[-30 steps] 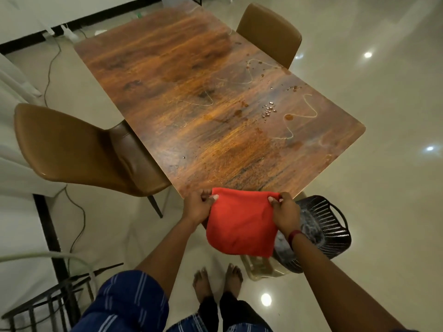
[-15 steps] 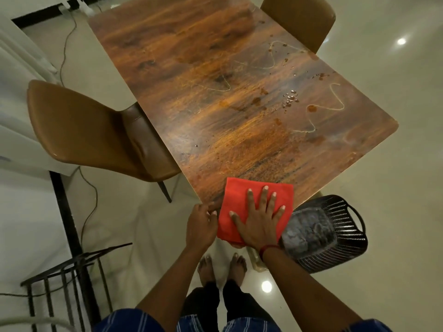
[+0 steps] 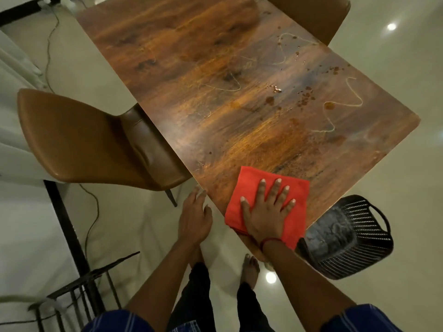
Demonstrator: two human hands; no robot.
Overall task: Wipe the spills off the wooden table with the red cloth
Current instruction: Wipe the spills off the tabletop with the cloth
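Now pressing folded red cloth [image 3: 251, 182] flat on brown wooden table [image 3: 215, 97], 6 o'clock, with spread right hand [image 3: 266, 213] | left hand [image 3: 195, 218] off cloth, open | spills [image 3: 305, 99] 1 o'clock untouched

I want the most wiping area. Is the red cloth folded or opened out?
Folded: the red cloth shows stacked layers along its near edge, lying flat on the table under the right hand.

We see the folded red cloth [image 3: 250, 185] lying flat at the near corner of the wooden table [image 3: 191, 80], with brown spills [image 3: 305, 99] beyond it.
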